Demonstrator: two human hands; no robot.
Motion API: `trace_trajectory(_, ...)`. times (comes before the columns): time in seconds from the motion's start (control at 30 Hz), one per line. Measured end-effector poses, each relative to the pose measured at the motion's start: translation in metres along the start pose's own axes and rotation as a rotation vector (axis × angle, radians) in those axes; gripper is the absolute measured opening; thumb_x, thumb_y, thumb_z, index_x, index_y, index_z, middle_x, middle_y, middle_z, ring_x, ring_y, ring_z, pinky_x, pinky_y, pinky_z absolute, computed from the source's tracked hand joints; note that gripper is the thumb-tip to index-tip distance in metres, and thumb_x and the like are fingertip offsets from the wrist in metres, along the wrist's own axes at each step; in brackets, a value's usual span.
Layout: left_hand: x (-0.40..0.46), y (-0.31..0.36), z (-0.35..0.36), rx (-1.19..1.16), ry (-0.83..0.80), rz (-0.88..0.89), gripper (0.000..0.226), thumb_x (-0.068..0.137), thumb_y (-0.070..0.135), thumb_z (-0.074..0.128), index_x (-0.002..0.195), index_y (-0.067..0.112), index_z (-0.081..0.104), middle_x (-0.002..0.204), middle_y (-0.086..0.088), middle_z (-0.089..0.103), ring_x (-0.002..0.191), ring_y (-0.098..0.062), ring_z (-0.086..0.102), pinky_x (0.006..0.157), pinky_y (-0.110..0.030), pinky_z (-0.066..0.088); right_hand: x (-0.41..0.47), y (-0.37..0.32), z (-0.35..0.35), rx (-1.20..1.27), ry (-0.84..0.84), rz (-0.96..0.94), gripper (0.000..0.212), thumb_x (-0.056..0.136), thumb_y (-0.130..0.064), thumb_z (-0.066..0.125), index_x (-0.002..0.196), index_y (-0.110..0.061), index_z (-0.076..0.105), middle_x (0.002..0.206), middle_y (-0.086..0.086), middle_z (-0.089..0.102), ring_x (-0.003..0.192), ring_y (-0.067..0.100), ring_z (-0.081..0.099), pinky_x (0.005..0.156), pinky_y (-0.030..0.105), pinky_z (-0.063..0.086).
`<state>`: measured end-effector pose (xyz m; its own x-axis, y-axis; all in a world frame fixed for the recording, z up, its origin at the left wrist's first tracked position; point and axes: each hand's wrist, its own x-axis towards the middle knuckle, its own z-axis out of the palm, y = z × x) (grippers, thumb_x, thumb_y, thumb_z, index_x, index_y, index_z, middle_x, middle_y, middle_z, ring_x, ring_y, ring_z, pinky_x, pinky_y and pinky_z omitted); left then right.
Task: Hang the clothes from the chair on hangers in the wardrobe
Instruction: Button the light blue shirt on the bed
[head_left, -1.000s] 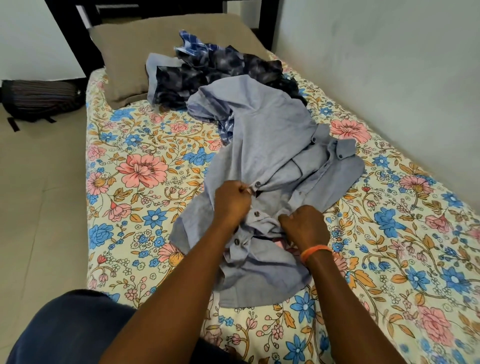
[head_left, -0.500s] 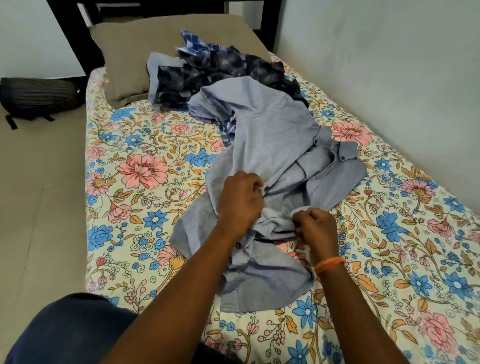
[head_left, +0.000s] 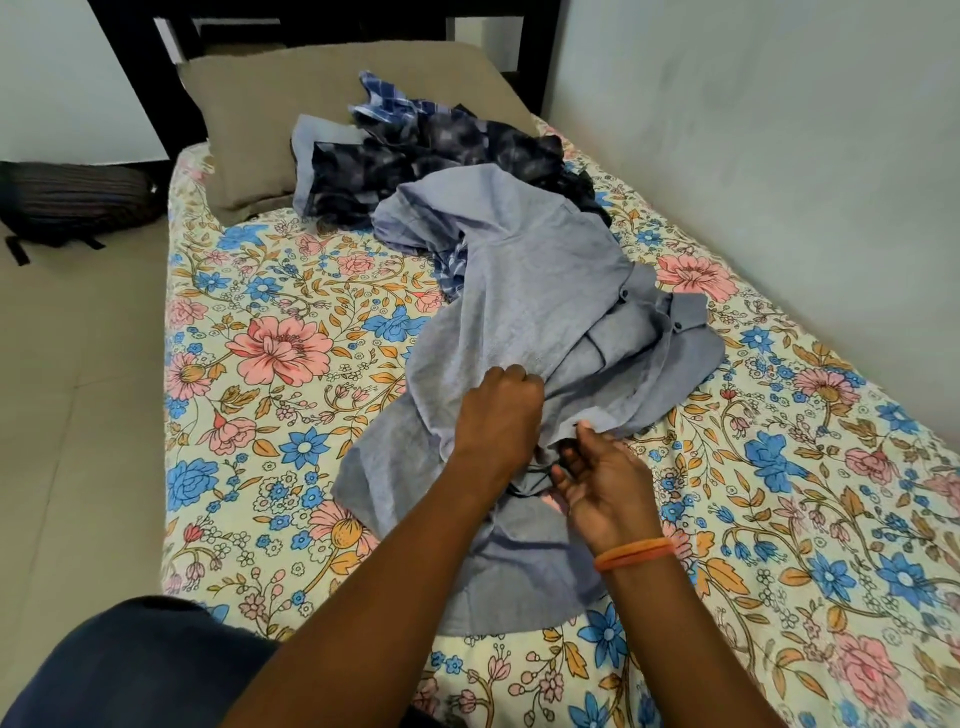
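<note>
From my remote seat, the crumpled pale-blue button shirt (head_left: 540, 312) lay on the floral-sheeted bed (head_left: 270, 364), long axis running 12 to 6. My left hand (head_left: 496, 415) gripped its placket; the right hand (head_left: 605, 480), loosely curled at 4 o'clock, pinched the hem, nearer.

A bed (head_left: 291, 395) with a flowered sheet carries a brown pillow (head_left: 291, 109) at its head. Just in front of the pillow lies a heap of dark patterned clothes (head_left: 431, 156). A light blue shirt (head_left: 524, 312) sprawls from that heap toward the foot. A dark bag (head_left: 67, 200) lies on the floor left of the pillow.
</note>
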<state>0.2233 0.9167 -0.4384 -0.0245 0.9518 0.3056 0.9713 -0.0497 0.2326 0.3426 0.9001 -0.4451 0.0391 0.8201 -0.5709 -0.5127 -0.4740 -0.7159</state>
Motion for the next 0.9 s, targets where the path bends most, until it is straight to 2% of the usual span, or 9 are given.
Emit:
trace_trajectory(0.13, -0.006, -0.005, -0.003, -0.512, 0.040, -0.204, 0.016, 0.093, 0.020, 0.059, 0.082, 0.013, 0.069, 0.079, 0.001, 0.068, 0.072, -0.015, 0.064, 0.066, -0.036, 0.052, -0.008, 0.011, 0.005, -0.013, 0.070, -0.124, 0.014, 0.090, -0.011, 0.069, 0.076, -0.013, 0.065, 0.065, 0.005, 0.061, 0.059, 0.016, 0.054, 0.059, 0.031, 0.046)
trace_trajectory(0.27, -0.027, -0.004, -0.017, -0.866, 0.037, -0.272, 0.012, 0.093, 0.013, 0.063, 0.084, 0.013, 0.069, 0.077, 0.005, 0.070, 0.071, -0.005, 0.065, 0.068, -0.018, 0.051, -0.012, 0.018, 0.001, -0.499, 0.139, -0.634, 0.024, 0.093, -0.015, 0.066, 0.071, -0.009, 0.057, 0.063, 0.005, 0.055, 0.055, 0.016, 0.045, 0.054, 0.028, 0.040)
trace_trajectory(0.4, -0.051, 0.005, -0.018, -0.981, 0.001, -0.305, 0.015, 0.094, 0.012, 0.060, 0.082, 0.016, 0.068, 0.072, 0.000, 0.070, 0.066, -0.011, 0.068, 0.065, -0.029, 0.056, -0.019, 0.026, -0.003, -0.850, 0.116, -0.952, 0.015, 0.094, -0.014, 0.063, 0.080, -0.011, 0.060, 0.078, 0.001, 0.058, 0.071, 0.011, 0.052, 0.060, 0.016, 0.037)
trace_trajectory(0.5, -0.066, 0.006, -0.014, -1.012, -0.013, -0.315, 0.016, 0.095, 0.014, 0.059, 0.083, 0.017, 0.068, 0.072, 0.000, 0.071, 0.066, -0.012, 0.069, 0.063, -0.034, 0.056, -0.022, 0.035, -0.013, -0.883, 0.110, -0.981, 0.009, 0.092, -0.010, 0.065, 0.084, -0.008, 0.064, 0.080, 0.001, 0.061, 0.073, 0.010, 0.056, 0.061, 0.014, 0.039)
trace_trajectory(0.6, -0.074, 0.005, -0.015, -1.013, -0.026, -0.323, 0.014, 0.095, 0.014, 0.058, 0.085, 0.016, 0.068, 0.072, 0.001, 0.071, 0.065, -0.010, 0.069, 0.064, -0.037, 0.058, -0.024, 0.038, -0.019, -0.883, 0.103, -0.943, 0.007, 0.092, -0.012, 0.067, 0.087, -0.007, 0.068, 0.081, 0.002, 0.065, 0.073, 0.013, 0.061, 0.063, 0.023, 0.045)
trace_trajectory(0.67, -0.078, 0.004, -0.017, -0.994, -0.020, -0.316, 0.015, 0.095, 0.014, 0.058, 0.085, 0.017, 0.069, 0.073, 0.002, 0.070, 0.064, -0.008, 0.069, 0.065, -0.038, 0.059, -0.028, 0.037, -0.020, -0.873, 0.085, -0.928, 0.006, 0.091, -0.013, 0.069, 0.087, -0.009, 0.071, 0.080, 0.002, 0.067, 0.071, 0.008, 0.061, 0.062, 0.017, 0.045)
trace_trajectory(0.73, -0.080, 0.005, -0.017, -0.954, 0.000, -0.319, 0.015, 0.095, 0.016, 0.059, 0.084, 0.019, 0.069, 0.072, 0.005, 0.069, 0.064, -0.006, 0.067, 0.065, -0.037, 0.058, -0.034, 0.034, -0.019, -0.844, 0.061, -0.897, 0.004, 0.090, -0.014, 0.071, 0.086, -0.012, 0.073, 0.078, -0.001, 0.069, 0.067, 0.004, 0.062, 0.061, 0.014, 0.045)
trace_trajectory(0.8, -0.081, 0.006, -0.015, -0.920, 0.029, -0.344, 0.014, 0.093, 0.019, 0.060, 0.083, 0.021, 0.070, 0.071, 0.008, 0.069, 0.065, -0.005, 0.066, 0.065, -0.035, 0.057, -0.039, 0.032, -0.018, -0.792, 0.036, -0.827, 0.004, 0.088, -0.013, 0.073, 0.090, -0.014, 0.076, 0.079, -0.003, 0.073, 0.069, 0.004, 0.066, 0.064, 0.019, 0.051)
trace_trajectory(0.9, -0.083, 0.007, -0.013, -0.906, 0.044, -0.374, 0.013, 0.092, 0.020, 0.062, 0.083, 0.022, 0.072, 0.074, 0.010, 0.069, 0.068, -0.002, 0.065, 0.064, -0.026, 0.056, -0.043, 0.034, -0.018, -0.636, -0.018, -0.672, 0.011, 0.087, -0.005, 0.070, 0.094, -0.009, 0.078, 0.080, 0.002, 0.076, 0.076, 0.015, 0.072, 0.069, 0.026, 0.058)
